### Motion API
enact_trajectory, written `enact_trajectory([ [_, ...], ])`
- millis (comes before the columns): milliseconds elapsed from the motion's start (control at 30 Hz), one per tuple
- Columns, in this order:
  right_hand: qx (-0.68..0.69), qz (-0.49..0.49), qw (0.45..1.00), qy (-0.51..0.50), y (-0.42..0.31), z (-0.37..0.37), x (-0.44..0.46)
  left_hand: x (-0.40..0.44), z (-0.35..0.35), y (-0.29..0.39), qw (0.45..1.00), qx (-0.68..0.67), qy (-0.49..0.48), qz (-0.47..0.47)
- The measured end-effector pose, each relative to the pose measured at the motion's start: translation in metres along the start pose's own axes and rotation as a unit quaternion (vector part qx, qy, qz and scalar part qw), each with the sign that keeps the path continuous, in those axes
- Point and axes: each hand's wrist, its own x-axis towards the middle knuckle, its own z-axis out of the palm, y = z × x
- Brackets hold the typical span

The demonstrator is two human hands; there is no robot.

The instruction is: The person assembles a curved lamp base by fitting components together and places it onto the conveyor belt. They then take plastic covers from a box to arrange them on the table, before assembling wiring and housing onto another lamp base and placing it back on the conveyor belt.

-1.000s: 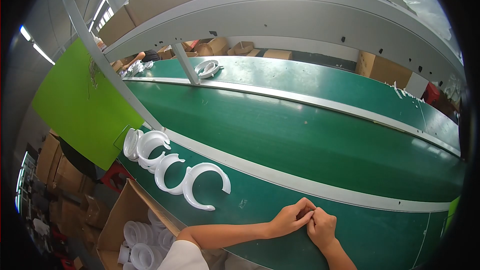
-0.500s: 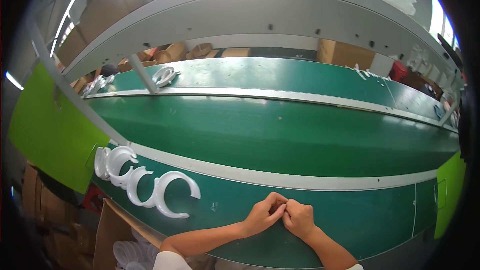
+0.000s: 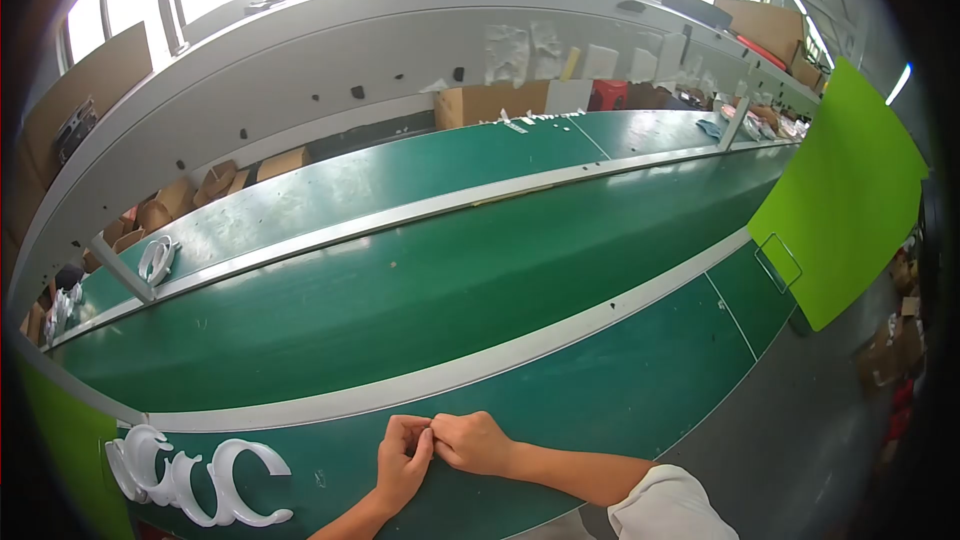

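My left hand (image 3: 404, 460) and my right hand (image 3: 474, 443) meet just above the near green worktop. Both have their fingers curled and pinched together at the tips, touching each other. Whatever is between the fingertips, if anything, is hidden or too small to make out. To the left of my hands, several white C-shaped plastic rings (image 3: 221, 480) lie in an overlapping row on the worktop, apart from both hands.
Beyond a pale metal rail (image 3: 400, 377) runs a green conveyor belt (image 3: 400, 300). On the far worktop are another white ring (image 3: 157, 260) and small white scraps (image 3: 515, 124). A grey shelf beam (image 3: 330, 50) spans above. A bright green panel (image 3: 845, 200) stands at right.
The view has swung to the right and tilted, so the rings and my hands appear further left and lower. My hands remain pinched together, and the box below the rings has left view.
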Motion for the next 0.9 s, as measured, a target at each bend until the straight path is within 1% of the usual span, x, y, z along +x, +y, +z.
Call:
enact_trajectory([
  [167, 0.006, 0.004, 1.0, 0.001, 0.0006, 0.001, -0.001, -0.0005, -0.0005, 0.0061, 1.0, -0.014, -0.022, -0.01],
  [200, 0.004, 0.003, 1.0, 0.0, 0.0016, 0.0014, -0.0006, -0.0004, 0.0006, 0.0051, 1.0, -0.005, -0.017, 0.0],
  [433, 0.009, 0.008, 1.0, -0.004, 0.0014, 0.0027, -0.0024, -0.0002, 0.0009, 0.0033, 1.0, -0.014, 0.004, -0.006],
  [533, 0.006, 0.007, 1.0, -0.01, 0.0017, 0.0022, -0.0014, -0.0003, -0.0024, -0.002, 1.0, 0.017, -0.004, 0.002],
  [633, 0.005, 0.003, 1.0, -0.009, 0.0018, 0.0018, -0.0016, -0.0003, -0.0002, -0.0003, 1.0, 0.0, 0.0, 0.009],
  [733, 0.004, 0.002, 1.0, -0.009, 0.0013, 0.0007, -0.001, -0.0006, -0.0011, 0.0023, 1.0, 0.002, -0.015, -0.001],
  [900, 0.002, 0.0, 1.0, -0.005, 0.0003, 0.0012, -0.0009, -0.0001, -0.0005, 0.0031, 1.0, 0.013, -0.013, -0.005],
])
